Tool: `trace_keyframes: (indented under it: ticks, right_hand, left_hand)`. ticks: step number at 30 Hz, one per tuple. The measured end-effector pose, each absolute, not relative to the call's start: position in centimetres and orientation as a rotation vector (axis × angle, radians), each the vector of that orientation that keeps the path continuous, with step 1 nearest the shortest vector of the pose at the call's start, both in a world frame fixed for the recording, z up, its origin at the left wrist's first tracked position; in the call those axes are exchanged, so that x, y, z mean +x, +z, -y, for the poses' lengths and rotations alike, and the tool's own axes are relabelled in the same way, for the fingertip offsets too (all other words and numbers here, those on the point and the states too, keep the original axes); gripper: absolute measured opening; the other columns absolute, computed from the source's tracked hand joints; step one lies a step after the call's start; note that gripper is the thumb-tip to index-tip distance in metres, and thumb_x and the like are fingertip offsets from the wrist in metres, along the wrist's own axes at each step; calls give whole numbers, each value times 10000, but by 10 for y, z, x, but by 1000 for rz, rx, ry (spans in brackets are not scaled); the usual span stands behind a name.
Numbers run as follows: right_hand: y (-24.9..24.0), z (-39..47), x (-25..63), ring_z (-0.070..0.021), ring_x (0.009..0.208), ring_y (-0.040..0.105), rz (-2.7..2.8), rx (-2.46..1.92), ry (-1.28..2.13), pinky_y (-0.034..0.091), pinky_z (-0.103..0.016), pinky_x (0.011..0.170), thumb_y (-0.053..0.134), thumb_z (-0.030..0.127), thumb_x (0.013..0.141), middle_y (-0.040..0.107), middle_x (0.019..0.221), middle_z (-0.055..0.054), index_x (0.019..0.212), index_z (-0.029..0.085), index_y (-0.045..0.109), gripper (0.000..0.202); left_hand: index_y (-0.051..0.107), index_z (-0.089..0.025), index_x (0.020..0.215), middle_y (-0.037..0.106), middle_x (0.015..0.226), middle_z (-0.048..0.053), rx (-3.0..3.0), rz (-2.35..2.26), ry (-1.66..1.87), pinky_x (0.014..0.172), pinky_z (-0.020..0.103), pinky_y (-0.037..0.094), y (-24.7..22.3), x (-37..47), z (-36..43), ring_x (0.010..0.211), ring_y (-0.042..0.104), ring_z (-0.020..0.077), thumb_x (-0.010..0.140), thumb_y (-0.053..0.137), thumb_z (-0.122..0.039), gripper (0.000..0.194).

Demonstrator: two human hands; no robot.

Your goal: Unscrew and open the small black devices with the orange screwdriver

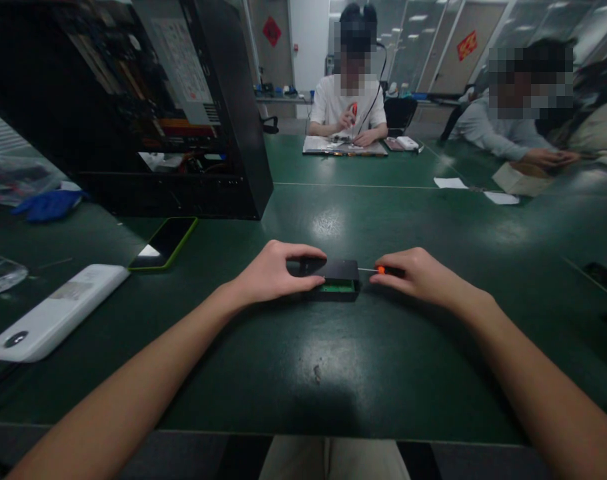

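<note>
Right now I am steadying the small black box [333,279] at the middle of the green table [333,373] with my left hand [273,273] curled over its left end, while my right hand [418,275] is pinching a thin screwdriver [382,270] closed-fingered, its tip at the box's right edge; next, I judge, I need to keep the tip seated and the box from sliding

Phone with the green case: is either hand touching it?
No. The phone lies apart on the table, while the left hand holds the black box and the right hand a screwdriver.
</note>
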State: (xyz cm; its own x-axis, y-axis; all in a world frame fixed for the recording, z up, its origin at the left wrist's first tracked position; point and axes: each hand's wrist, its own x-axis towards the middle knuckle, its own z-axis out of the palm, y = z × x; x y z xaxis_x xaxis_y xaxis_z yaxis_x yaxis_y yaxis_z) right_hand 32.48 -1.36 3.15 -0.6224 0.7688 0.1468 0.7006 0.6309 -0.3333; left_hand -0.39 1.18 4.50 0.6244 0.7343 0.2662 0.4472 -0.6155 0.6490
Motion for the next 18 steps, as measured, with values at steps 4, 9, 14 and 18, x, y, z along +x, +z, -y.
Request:
trace_keyframes:
  ticks: [4, 9, 14, 18]
  right_hand:
    - [32, 11, 329, -214, 819, 684, 2534, -1308, 288, 471, -327, 750, 583, 445, 1050, 743, 940, -80, 1075, 159, 736, 325]
    - [22, 10, 322, -222, 854, 688, 2547, -1358, 275, 498, -339, 762, 565, 391, 1056, 749, 982, -90, 1094, 171, 731, 279]
    - [23, 14, 317, -266, 931, 686, 2489, -1380, 179, 534, -408, 838, 548, 412, 1055, 733, 1066, -133, 1165, 166, 718, 319]
    - [31, 24, 304, -274, 1116, 657, 2402, -1156, 232, 538, -444, 985, 606, 443, 1028, 666, 1312, -149, 1413, 197, 587, 457]
  left_hand:
    - [780, -193, 1202, 805, 1157, 58, 2330, -927, 811, 916, 347, 590, 44, -3, -11, 1033, 761, 245, 862, 808, -395, 397]
    - [797, -181, 1158, 820, 1091, 60, 2317, -962, 893, 881, 343, 583, 40, -1, -11, 969, 766, 237, 877, 791, -399, 355]
    - [824, -198, 1129, 833, 1091, 59, 2235, -903, 907, 887, 336, 588, 35, 3, -12, 986, 774, 238, 933, 741, -408, 298]
    - [828, -207, 1123, 833, 1091, 60, 2178, -862, 922, 923, 346, 587, 29, 6, -12, 995, 774, 239, 981, 683, -409, 286]
